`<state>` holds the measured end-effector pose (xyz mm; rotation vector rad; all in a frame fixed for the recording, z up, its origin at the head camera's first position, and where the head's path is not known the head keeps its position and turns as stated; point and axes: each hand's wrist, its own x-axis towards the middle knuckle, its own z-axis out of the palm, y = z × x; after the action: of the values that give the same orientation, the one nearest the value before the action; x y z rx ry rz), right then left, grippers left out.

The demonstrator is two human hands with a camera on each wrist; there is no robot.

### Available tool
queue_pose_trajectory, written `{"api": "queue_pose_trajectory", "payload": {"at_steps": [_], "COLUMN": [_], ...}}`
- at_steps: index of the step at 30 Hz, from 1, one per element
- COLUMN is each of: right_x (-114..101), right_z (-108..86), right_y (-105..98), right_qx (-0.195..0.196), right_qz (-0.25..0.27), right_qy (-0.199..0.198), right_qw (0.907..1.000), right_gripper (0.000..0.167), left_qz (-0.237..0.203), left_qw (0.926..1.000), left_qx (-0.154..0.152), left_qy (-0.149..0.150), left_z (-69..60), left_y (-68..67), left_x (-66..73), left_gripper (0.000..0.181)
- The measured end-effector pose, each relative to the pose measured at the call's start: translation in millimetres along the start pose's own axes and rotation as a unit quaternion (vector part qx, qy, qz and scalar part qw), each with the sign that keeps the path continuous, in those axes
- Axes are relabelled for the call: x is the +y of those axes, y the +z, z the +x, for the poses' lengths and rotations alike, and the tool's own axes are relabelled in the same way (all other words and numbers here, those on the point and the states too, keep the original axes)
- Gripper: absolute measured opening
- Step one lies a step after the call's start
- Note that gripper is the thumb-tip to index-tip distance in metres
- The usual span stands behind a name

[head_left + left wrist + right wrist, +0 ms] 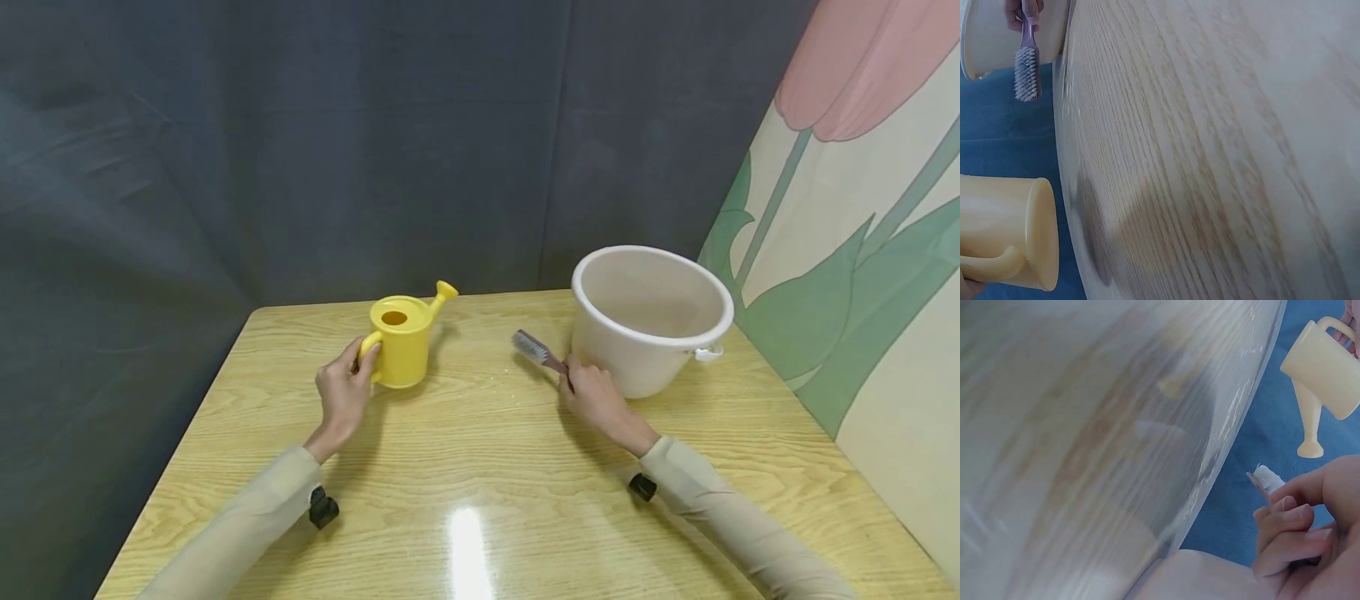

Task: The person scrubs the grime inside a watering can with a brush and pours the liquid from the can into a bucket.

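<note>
A yellow watering can (403,354) hangs a little above the table, its spout to the right. My left hand (345,390) grips it by its handle; the left wrist view has the can's base (1042,234) apart from the tabletop. On the other side, my right hand (596,404) holds a scrub brush (532,346) by its purplish handle, with the pale bristles pointing to the left. In the right wrist view the curled fingers (1288,531) cover most of the brush handle. A white bucket (637,358) stands just behind the right hand.
The wooden table (480,450) carries small water drops (504,390) between the hands. A dark curtain (412,150) hangs along its back and left edges. On the right is a wall (900,333) painted with tulips.
</note>
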<state>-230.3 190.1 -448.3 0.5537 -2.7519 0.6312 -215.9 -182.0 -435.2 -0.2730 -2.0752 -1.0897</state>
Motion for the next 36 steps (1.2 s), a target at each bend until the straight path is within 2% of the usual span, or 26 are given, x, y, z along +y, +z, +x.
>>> {"api": "queue_pose_trajectory", "payload": {"at_steps": [13, 24, 36], "right_x": [0.9, 0.6, 1.0], "right_z": [-1.8, -3.2, -3.3], "right_y": [-1.1, -2.8, -3.4], "right_qx": [0.000, 0.017, 0.003], "right_qz": [0.011, -0.001, -0.002], "right_qy": [-0.005, -0.023, -0.005], "right_qw": [0.9999, 0.9996, 1.0000], "right_gripper": [0.004, 0.008, 0.005], "left_qz": [-0.003, -0.009, -0.008], "left_qw": [1.0000, 0.9999, 0.9999], "left_qx": [0.006, 0.000, -0.007], "left_qy": [0.005, 0.006, 0.010], "left_z": [-2.0, -2.8, -2.4], "left_y": [10.9, 17.9, 25.1], "left_x": [2.5, 6.0, 9.8], "left_gripper": [0.019, 0.020, 0.021]}}
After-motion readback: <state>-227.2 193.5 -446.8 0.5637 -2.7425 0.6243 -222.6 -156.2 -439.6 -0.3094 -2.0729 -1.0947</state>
